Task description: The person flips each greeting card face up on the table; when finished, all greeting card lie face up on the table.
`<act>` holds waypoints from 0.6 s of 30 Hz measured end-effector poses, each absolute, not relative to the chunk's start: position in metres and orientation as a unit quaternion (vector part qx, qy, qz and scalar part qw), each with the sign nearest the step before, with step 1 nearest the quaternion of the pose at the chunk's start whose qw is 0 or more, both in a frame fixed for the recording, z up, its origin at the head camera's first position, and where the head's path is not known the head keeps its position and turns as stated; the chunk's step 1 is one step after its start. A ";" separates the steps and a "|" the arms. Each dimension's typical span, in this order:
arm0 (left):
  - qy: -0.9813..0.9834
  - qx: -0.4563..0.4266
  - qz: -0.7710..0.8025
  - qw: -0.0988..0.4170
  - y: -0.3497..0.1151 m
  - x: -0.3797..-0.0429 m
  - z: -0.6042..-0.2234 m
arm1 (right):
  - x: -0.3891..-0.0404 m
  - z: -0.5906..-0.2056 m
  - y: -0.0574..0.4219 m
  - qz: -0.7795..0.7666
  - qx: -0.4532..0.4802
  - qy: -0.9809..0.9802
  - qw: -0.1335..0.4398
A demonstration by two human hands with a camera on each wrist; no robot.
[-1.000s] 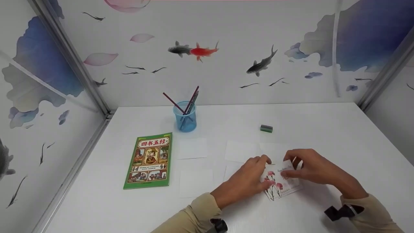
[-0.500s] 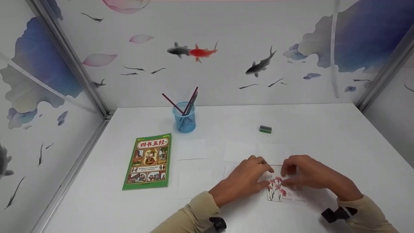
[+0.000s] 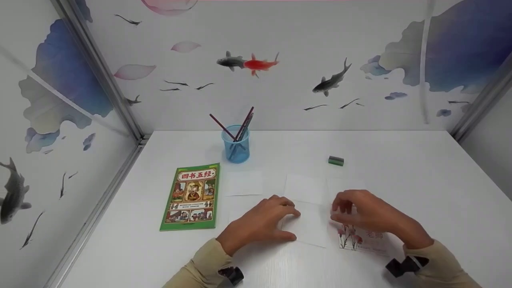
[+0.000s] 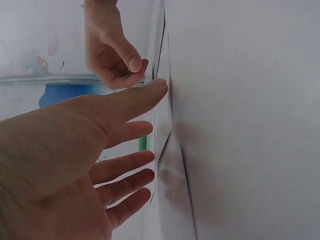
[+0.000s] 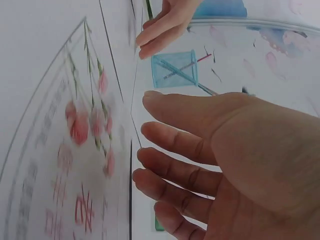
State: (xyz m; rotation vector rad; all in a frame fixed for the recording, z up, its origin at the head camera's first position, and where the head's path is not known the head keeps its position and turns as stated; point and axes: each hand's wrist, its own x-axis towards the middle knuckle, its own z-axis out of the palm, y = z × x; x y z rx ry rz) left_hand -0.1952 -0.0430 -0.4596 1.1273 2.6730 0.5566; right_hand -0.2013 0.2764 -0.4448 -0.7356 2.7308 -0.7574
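Left fingers (image 3: 289, 210) moved leftward, near white card (image 3: 311, 225)

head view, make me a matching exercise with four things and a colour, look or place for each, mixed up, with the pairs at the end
1. printed card
2. book
3. cup
4. left hand

A. see-through blue
B. at the left edge of a plain white card
C. pink flowers
D. green border

Pairs: 1-C, 2-D, 3-A, 4-B
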 end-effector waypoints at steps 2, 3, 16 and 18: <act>0.902 0.378 0.187 0.091 -0.045 -0.197 -0.462 | -0.203 -0.445 0.261 -0.252 -0.253 0.927 0.112; 0.903 0.375 0.187 0.090 -0.045 -0.198 -0.463 | -0.203 -0.445 0.254 -0.245 -0.254 0.928 0.115; 0.910 0.342 0.207 0.106 -0.055 -0.201 -0.466 | -0.200 -0.457 0.219 -0.176 -0.274 0.941 0.096; 0.908 0.343 0.213 0.110 -0.057 -0.202 -0.464 | -0.201 -0.457 0.219 -0.180 -0.273 0.940 0.100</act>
